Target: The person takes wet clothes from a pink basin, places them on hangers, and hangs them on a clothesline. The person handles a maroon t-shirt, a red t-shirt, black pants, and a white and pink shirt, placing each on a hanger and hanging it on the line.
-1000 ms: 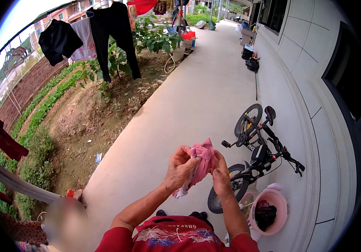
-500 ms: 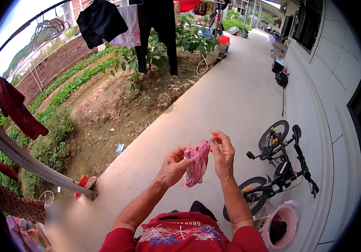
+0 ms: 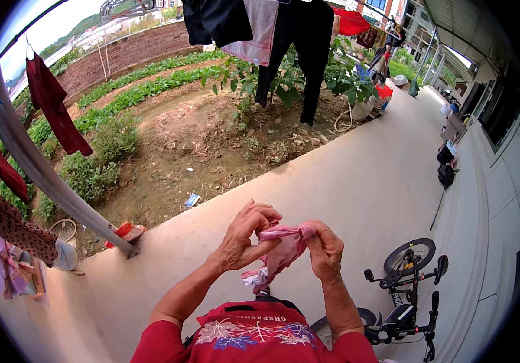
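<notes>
A small, limp pink garment (image 3: 283, 249) with a whitish lower end hangs between my hands, in front of my chest. Its exact kind cannot be made out through the folds. My left hand (image 3: 240, 237) holds its upper left edge between thumb and fingers. The upper right corner is pinched in my right hand (image 3: 325, 249), thumb against the curled fingers. Between the two hands the top edge is stretched, and the rest droops toward the lower left.
Black trousers (image 3: 296, 57), a pink-white towel (image 3: 259, 33) and maroon garments (image 3: 54, 103) hang along the left and far side. A slanted metal pole (image 3: 60, 190) stands at left beside the planted soil. At right, a bicycle (image 3: 406, 296) is near the wall (image 3: 502, 230).
The view has turned left, so the scene sits further right and the pink tub is out of sight. My hands have drawn apart, opening the bunched garment between them.
</notes>
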The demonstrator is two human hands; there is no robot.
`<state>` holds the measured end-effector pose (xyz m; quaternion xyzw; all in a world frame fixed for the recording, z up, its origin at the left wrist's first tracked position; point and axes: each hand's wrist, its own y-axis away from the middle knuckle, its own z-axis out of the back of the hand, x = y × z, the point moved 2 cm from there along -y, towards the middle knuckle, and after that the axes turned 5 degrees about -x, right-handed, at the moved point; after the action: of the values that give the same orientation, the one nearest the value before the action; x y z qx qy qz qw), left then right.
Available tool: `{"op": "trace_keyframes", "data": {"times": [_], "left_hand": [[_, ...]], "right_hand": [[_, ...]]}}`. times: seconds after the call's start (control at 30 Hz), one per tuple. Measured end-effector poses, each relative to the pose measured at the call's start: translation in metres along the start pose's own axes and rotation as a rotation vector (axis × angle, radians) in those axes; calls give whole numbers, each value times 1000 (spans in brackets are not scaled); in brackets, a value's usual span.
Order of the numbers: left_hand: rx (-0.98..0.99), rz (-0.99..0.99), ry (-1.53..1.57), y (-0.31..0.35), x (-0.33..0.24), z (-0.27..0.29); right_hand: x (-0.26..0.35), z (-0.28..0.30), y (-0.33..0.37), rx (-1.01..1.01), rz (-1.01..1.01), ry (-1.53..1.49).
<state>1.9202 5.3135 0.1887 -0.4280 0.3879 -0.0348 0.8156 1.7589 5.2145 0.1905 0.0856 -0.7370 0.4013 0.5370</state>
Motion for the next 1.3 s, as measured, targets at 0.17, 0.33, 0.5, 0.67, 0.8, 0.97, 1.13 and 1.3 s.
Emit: {"op": "trace_keyframes", "data": {"times": [0.17,0.33,0.5,0.67,0.8,0.97,1.13,1.3], "left_hand": [[189,551,332,-16,40,6],[434,881,431,0,107,5],[-156,775,967,4,133,16],[-602,448,567,-23,137,86],[-522,267,28,-34,129,170],[-392,230,-408,-40,142,238],[-512,107,-639,-90,143,310],[-260,151,-593,12,214,280]], "right_hand": [[-5,17,-59,-18,-225,-398],[-21,22,-104,224,-306,-397],[-35,16,-135,272,-220,62],[-61,7,-165,243,-254,188],[-84,-20,-164,185,-123,214],[-117,-97,-180,-37,132,415],[-84,-166,-223,-136,253,285],[-136,-196,-177,6,694,718]]}}
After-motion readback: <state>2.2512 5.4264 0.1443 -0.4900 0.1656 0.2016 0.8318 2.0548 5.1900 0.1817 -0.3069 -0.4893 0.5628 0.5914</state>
